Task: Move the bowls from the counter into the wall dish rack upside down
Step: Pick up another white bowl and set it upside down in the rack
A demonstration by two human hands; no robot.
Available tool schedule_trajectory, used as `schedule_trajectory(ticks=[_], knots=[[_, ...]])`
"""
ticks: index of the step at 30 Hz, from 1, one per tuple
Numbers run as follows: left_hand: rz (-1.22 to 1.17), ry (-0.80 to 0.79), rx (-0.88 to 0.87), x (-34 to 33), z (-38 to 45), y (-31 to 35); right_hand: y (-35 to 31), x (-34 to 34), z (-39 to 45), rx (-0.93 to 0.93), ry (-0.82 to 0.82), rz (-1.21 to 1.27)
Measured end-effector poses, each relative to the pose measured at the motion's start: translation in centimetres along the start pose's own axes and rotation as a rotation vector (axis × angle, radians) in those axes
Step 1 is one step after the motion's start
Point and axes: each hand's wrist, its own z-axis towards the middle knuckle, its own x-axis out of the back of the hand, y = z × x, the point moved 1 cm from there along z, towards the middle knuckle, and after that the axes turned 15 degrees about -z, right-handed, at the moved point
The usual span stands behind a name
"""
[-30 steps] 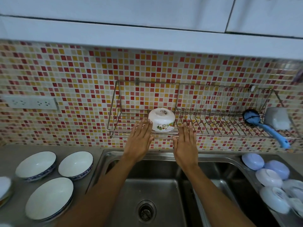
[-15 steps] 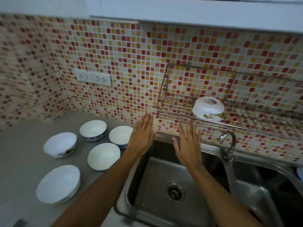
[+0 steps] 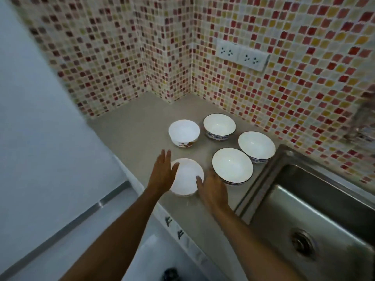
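Several white bowls stand upright on the grey counter (image 3: 129,126). The nearest plain white bowl (image 3: 185,177) lies between my hands. My left hand (image 3: 162,173) is at its left rim with fingers straight, and my right hand (image 3: 213,189) is at its right rim with fingers straight. Behind it stand a white bowl with a red pattern (image 3: 183,134) and three blue-trimmed bowls (image 3: 219,126), (image 3: 256,146), (image 3: 232,165). Only a blurred corner of the wall dish rack (image 3: 363,126) shows at the right edge.
A steel sink (image 3: 316,216) lies to the right of the bowls. The mosaic-tiled wall carries a double socket (image 3: 242,55). A white surface with a metal strip (image 3: 60,199) borders the counter on the left.
The view has swung left from the rack to the counter. Both hands have come down from near the rack to either side of the nearest white bowl.
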Motion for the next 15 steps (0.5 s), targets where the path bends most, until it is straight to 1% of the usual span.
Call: schedule_trajectory(ticks=[2,5,7,11,15], knots=[[-0.094,-0.030,0.056,0.0,0.3,-1.6,-1.0,-1.6,0.2,-0.078,-0.068,0.038],[-0.246,-0.033,0.156,-0.5,0.8,-3.3,-1.4,-3.1,0.8,-0.157,-0.166,0.030],[-0.322,-0.044,0.178,-0.9,1.1,-4.0,-1.5,-3.9,1.2,-0.216,-0.203,0.042],[-0.439,-0.036,0.193,-1.4,1.4,-4.2,-1.6,-5.0,2.1,-0.277,-0.231,0.093],[-0.461,-0.066,0.192,-1.8,2.2,-4.0,-1.9,-5.2,2.7,-0.304,-0.232,0.122]])
